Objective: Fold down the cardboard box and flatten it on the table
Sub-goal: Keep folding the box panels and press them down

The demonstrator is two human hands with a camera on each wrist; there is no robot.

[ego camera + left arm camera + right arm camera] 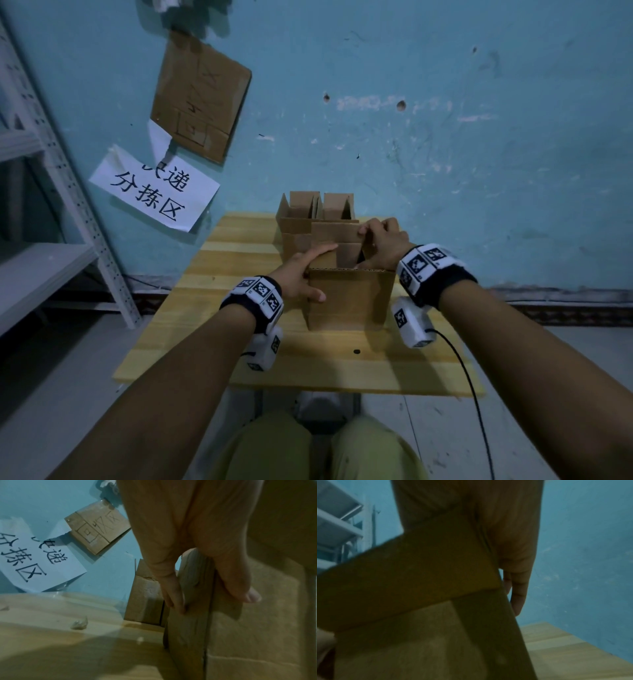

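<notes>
A brown cardboard box (349, 298) stands upright on the wooden table (239, 260) with its top open. My left hand (317, 272) holds its near left corner, thumb on the front face and fingers along the left wall. In the left wrist view the straight fingers (171, 595) lie on the side wall and the thumb (240, 585) on the front of the box (257, 635). My right hand (368, 246) reaches over the top right and grips the right flap with curled fingers. In the right wrist view the flap (419, 574) hides most of the right hand (515, 577).
More open cardboard boxes (308, 212) stand behind, against the blue wall. A grey metal shelf (51, 267) is at the left. A paper sign (154, 188) and a cardboard sheet (200, 96) hang on the wall. A black cable (472, 377) trails off the table's right front.
</notes>
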